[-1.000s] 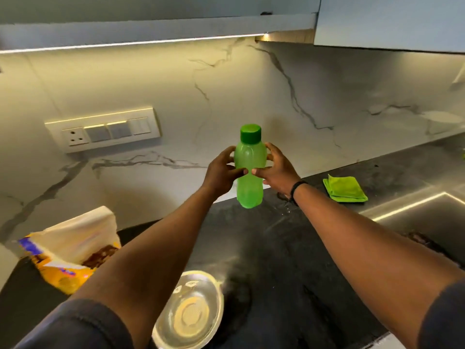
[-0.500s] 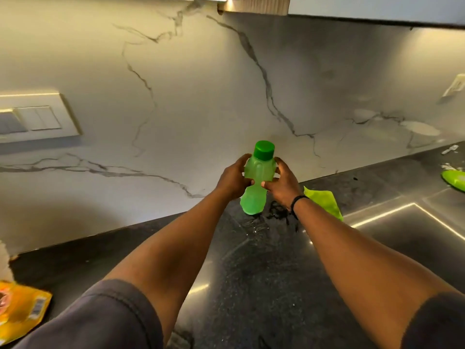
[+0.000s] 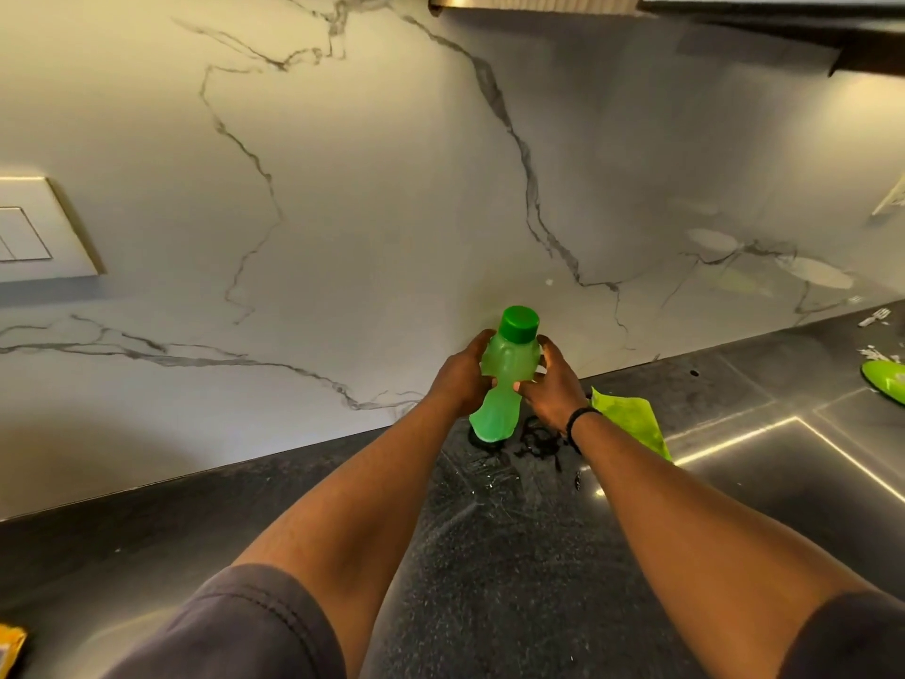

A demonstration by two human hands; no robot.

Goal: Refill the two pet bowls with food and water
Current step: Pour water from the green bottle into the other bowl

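Observation:
A translucent green bottle (image 3: 504,379) with a darker green cap on stands tilted a little, its base at or just above the dark countertop (image 3: 489,556) near the marble wall. My left hand (image 3: 460,379) grips its left side and my right hand (image 3: 548,389), with a black wristband, grips its right side. No pet bowl is in view. Only a yellow corner of the food bag (image 3: 10,649) shows at the bottom left edge.
A folded green cloth (image 3: 631,423) lies right of the bottle. A steel sink (image 3: 783,482) fills the right side, with a green object (image 3: 886,384) at the far right edge. A switch plate (image 3: 39,237) is on the wall at left. Wet streaks mark the counter.
Both hands have lowered the bottle towards the counter by the wall. My view has swung right, so the steel bowl and most of the food bag have left the frame.

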